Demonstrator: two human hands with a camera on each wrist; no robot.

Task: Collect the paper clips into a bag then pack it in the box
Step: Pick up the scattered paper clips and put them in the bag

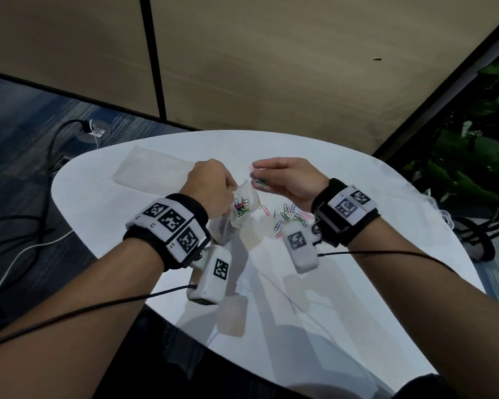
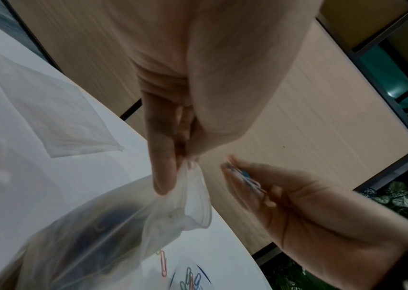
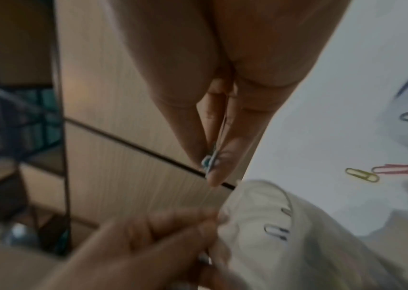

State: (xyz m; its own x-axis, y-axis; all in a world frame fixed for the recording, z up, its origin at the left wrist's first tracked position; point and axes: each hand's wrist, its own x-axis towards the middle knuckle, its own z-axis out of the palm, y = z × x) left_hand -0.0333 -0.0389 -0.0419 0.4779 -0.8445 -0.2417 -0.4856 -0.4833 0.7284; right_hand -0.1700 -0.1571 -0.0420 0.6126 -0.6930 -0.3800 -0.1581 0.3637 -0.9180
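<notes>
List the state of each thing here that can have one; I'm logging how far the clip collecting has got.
Bag: lifted, mouth open, some clips inside.
Left hand: pinches the bag's rim.
Right hand: pinches a few clips beside the bag's mouth.
Held clips: not yet in the bag.
Loose clips: scattered on the table.
Spare bag: flat, empty.
Box: not visible.

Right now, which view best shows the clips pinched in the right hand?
The left wrist view: the clips lie in plain sight between the right hand's fingertips. The right wrist view shows them edge-on and blurred. The head view shows them small, just above the bag.
</notes>
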